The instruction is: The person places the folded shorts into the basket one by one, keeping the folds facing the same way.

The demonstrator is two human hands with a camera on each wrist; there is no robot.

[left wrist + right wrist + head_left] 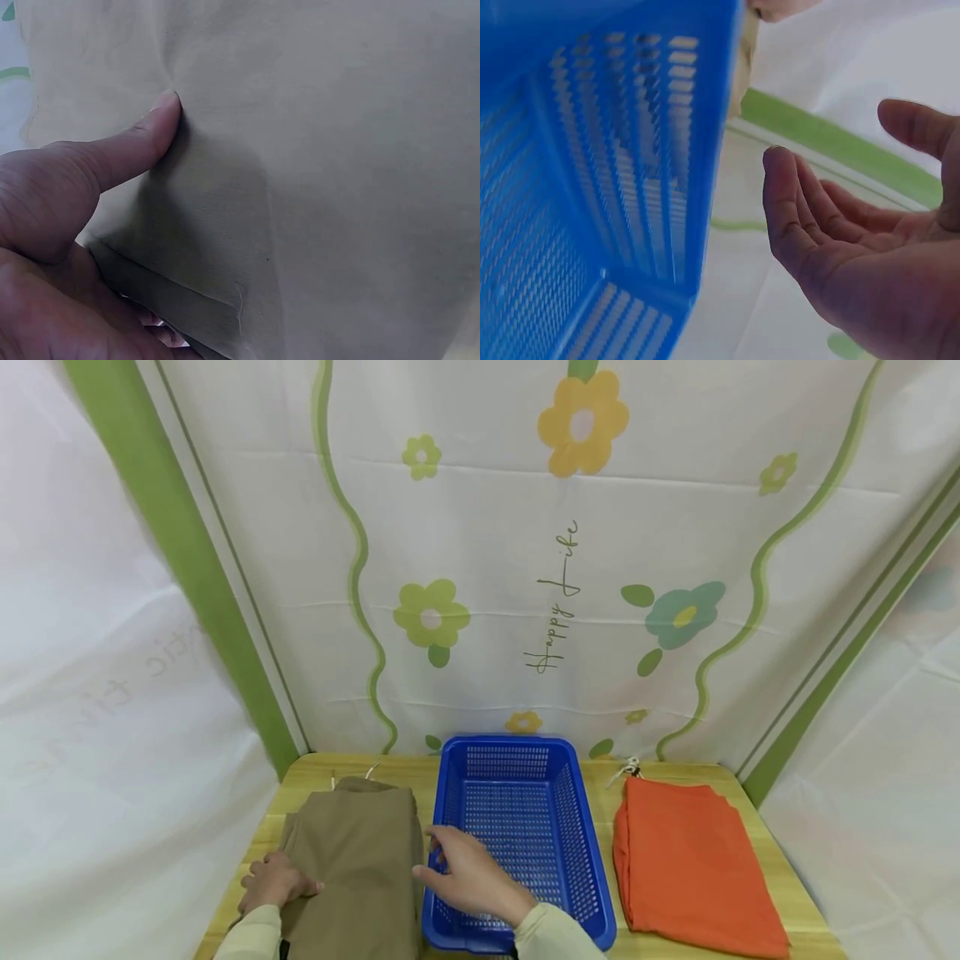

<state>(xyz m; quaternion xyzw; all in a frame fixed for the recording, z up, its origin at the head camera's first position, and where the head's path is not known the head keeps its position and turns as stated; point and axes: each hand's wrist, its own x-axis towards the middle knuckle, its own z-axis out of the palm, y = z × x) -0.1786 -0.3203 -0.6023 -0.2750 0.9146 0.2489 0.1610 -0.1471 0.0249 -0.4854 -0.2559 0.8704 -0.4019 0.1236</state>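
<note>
A folded khaki cloth item (360, 868) lies on the left of the table, with thin white cord at its far end. My left hand (273, 887) grips its left edge. In the left wrist view, the thumb (142, 146) presses a dent into the top of the cloth while the other fingers go beneath the edge, mostly hidden. Over the left rim of a blue plastic basket (592, 852) is my right hand (472, 872), holding nothing. Its fingers are loosely bent and its thumb stands apart, as the right wrist view shows.
To the right of the basket lies a folded orange cloth item (697, 868) with a white cord (628, 768) at its far end. Wood-patterned tabletop (300, 777) shows around these things. A white curtain with printed flowers (480, 552) hangs behind the table and at both sides.
</note>
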